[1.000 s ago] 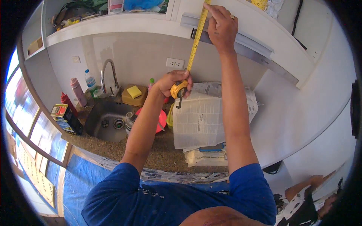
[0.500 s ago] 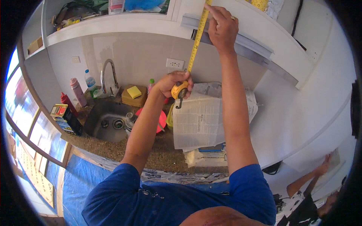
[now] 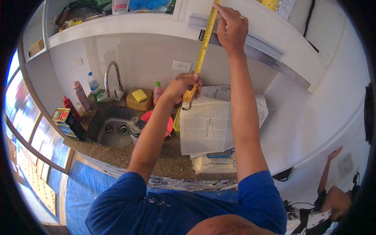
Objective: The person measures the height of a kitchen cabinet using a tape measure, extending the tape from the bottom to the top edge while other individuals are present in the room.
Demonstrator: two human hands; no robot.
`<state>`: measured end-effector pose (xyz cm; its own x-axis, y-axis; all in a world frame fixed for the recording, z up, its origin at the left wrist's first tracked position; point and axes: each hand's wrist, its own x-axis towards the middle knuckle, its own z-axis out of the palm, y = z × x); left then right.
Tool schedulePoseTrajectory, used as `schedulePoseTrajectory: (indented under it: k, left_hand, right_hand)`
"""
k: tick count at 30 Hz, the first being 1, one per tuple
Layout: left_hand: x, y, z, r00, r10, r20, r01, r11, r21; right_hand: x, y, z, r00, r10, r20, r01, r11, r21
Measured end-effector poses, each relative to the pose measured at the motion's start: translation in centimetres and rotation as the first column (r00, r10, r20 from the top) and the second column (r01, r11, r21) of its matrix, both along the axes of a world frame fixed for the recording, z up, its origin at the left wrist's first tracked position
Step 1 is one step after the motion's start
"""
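My left hand (image 3: 182,87) is closed round the yellow case of a tape measure (image 3: 190,94), above the counter. From it the yellow blade (image 3: 203,50) runs up at a slant, past the wall cabinet's lower edge to the top of the picture, where its end is out of sight. My right hand (image 3: 234,31) is raised at the white cabinet (image 3: 270,23). Its index finger stretches out and touches the blade near the top; the other fingers are loosely bent and grip nothing visible. A grey metal strip (image 3: 254,44) lies along the cabinet behind that hand.
Below are a sink (image 3: 105,135) with a curved faucet (image 3: 111,76), several bottles, a yellow sponge (image 3: 139,95), a red bowl (image 3: 169,124) and newspaper sheets (image 3: 207,127) on the counter (image 3: 164,162). A socket (image 3: 182,65) is on the wall. Another person (image 3: 335,199) is at lower right.
My left hand has turned the tape case, so its side faces differently, and a pink bottle shows more behind it. My right hand barely moved. The other person has shifted, one arm now stretched upward.
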<state>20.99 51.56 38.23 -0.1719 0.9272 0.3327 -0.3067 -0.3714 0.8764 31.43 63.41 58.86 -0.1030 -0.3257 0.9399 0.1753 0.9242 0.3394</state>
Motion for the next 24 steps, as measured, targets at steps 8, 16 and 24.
schedulePoseTrajectory:
  k: [8,16,24]
  left_hand:
    - [1.3,0.5,-0.6,0.985,0.156,0.068,-0.154,0.988,-0.028]
    - [1.8,0.2,-0.4,0.979,0.204,0.024,-0.204,0.979,-0.003]
    - [1.4,0.3,-0.3,0.975,0.220,-0.014,-0.219,0.975,0.016]
  right_hand:
    - [0.3,-0.7,0.1,1.000,-0.019,-0.017,0.020,0.999,0.036]
    - [0.5,-0.8,0.2,0.999,0.032,-0.011,-0.032,0.999,0.021]
    - [0.7,-1.0,0.3,1.000,0.011,-0.006,-0.010,1.000,0.021]
